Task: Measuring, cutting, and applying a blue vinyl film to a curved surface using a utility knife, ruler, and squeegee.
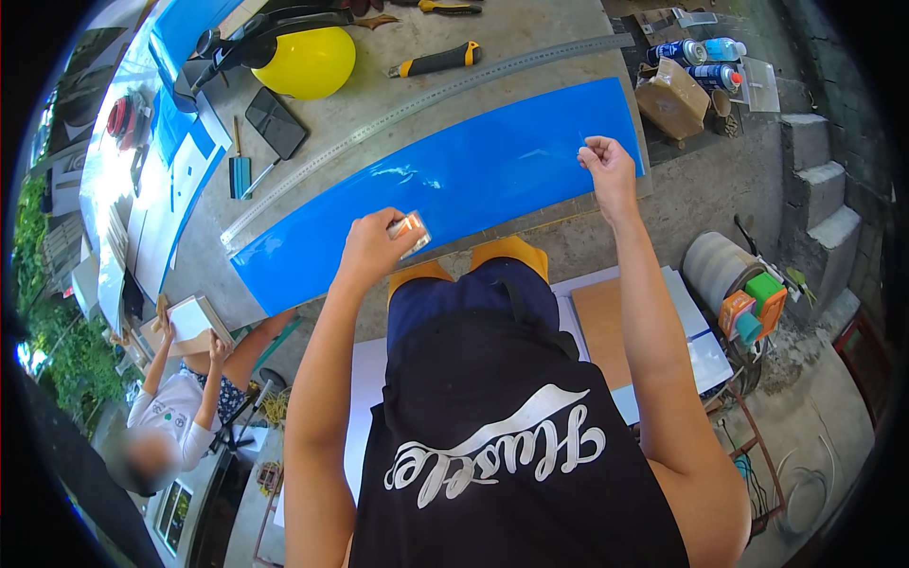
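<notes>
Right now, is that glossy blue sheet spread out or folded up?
Spread out: the glossy blue sheet lies as one long strip on the gray table, beside the long ruler, with no fold showing.

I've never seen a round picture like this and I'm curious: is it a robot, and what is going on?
No robot here! A person is using two bare hands. A camera worn on their head looks down, and its very wide lens makes straight edges curve.

The left hand holds a small clear and orange packet. The right hand pinches its fingers together above the right end of a long blue sheet; anything between them is too small to tell.

The sheet lies on a grey table. Beyond it are a long metal ruler, a knife with a black and yellow handle and a dark phone. At the left, another person holds something flat and pale.
</notes>
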